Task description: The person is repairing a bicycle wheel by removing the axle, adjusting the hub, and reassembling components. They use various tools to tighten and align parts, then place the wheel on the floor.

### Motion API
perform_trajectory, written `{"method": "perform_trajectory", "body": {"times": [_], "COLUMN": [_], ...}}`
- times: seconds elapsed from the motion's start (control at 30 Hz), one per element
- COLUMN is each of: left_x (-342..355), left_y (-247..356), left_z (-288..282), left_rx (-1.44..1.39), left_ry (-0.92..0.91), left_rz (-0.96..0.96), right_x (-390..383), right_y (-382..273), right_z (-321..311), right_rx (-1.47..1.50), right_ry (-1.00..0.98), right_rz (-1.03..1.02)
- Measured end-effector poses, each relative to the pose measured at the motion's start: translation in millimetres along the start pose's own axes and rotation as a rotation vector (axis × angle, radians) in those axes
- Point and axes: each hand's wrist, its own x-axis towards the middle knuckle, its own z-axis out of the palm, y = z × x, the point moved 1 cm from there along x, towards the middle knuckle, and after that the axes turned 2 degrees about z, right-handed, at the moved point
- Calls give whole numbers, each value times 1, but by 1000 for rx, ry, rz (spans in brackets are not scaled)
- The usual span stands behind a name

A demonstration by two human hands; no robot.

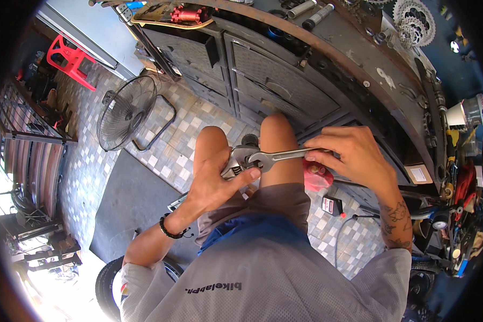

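My left hand [213, 180] is closed around a silver adjustable wrench [233, 170], its thumb lying near the jaws. The wrench's handle seems to come out below the hand toward the lower left. In my right hand [354, 153] the fingers and thumb pinch the shaft of a silver open-end wrench [287, 155]. The two wrench heads meet between my knees, around a small part that the jaws and my fingers mostly hide. A dark round piece [249, 140] shows just beyond them; I cannot tell its kind.
Ahead stands a metal workbench [284, 80] with drawers, bearing tools and sprockets [413, 24]. A black fan [127, 114] and red plastic chair [70, 61] stand left. A dark mat [126, 204], a tyre [106, 290] and a black bottle [331, 205] lie lower down.
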Motion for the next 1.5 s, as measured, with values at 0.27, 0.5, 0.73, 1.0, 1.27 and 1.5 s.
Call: {"method": "perform_trajectory", "body": {"times": [0.27, 0.5, 0.73, 1.0, 1.27, 1.5], "left_x": [21, 26, 27, 35, 29, 25], "left_y": [-6, 6, -5, -27, -15, 12], "left_z": [6, 9, 25, 14, -14, 32], "left_rx": [-449, -390, -513, -539, -610, -593], "left_ry": [222, 266, 340, 323, 298, 171], "left_rz": [41, -92, -78, -66, 38, 73], "right_x": [-6, -16, -17, -24, -93, -54], "right_y": [-18, -35, -64, -44, 19, 137], "right_z": [76, 150, 187, 144, -68, -132], "right_rx": [273, 676, 1113, 727, 285, -348], "right_ry": [231, 388, 495, 276, 707, 708], "right_rz": [183, 379, 540, 387, 542, 924]}}
